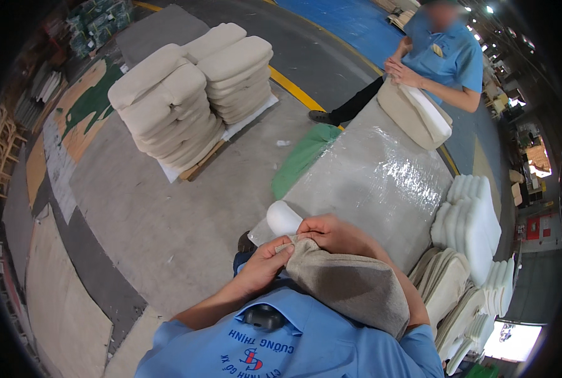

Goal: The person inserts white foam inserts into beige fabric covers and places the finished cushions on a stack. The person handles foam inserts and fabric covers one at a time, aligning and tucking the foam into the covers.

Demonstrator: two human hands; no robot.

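Observation:
A grey-beige fabric cushion cover (347, 283) lies against my chest and right forearm. My left hand (263, 264) pinches the cover's edge at its left end. Close beside it, my right hand (332, 233) grips the gathered fabric with bent fingers. A white rounded foam pad (282, 218) shows just beyond my hands at the near end of the table; its rest is hidden behind them, and I cannot tell whether it enters the cover.
Clear plastic covers the table (382, 189). Across it a person (460, 63) holds a beige cover (397, 110) with white foam. White pads (467, 220) and folded covers (441, 274) are stacked at right. Beige cushions (161, 107) stand piled at far left; green cloth (303, 157) hangs beside the table.

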